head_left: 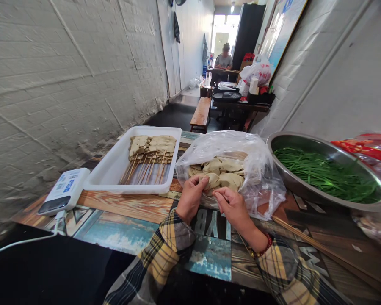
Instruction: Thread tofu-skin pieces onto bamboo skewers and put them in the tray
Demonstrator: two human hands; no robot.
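Plaid sleeves [168, 243] being rested on table [120, 228], left hand [190, 197] being closed on slice [213, 180] at mouth of bag [260, 178], right hand [233, 207] being pinched just beside it, hold unclear, tray [114, 169] of skewered slices being kept behind-left, bowl [292, 180] right.

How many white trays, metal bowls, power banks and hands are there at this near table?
White tray: 1
Metal bowl: 1
Power bank: 1
Hands: 2, left hand and right hand
Total: 5
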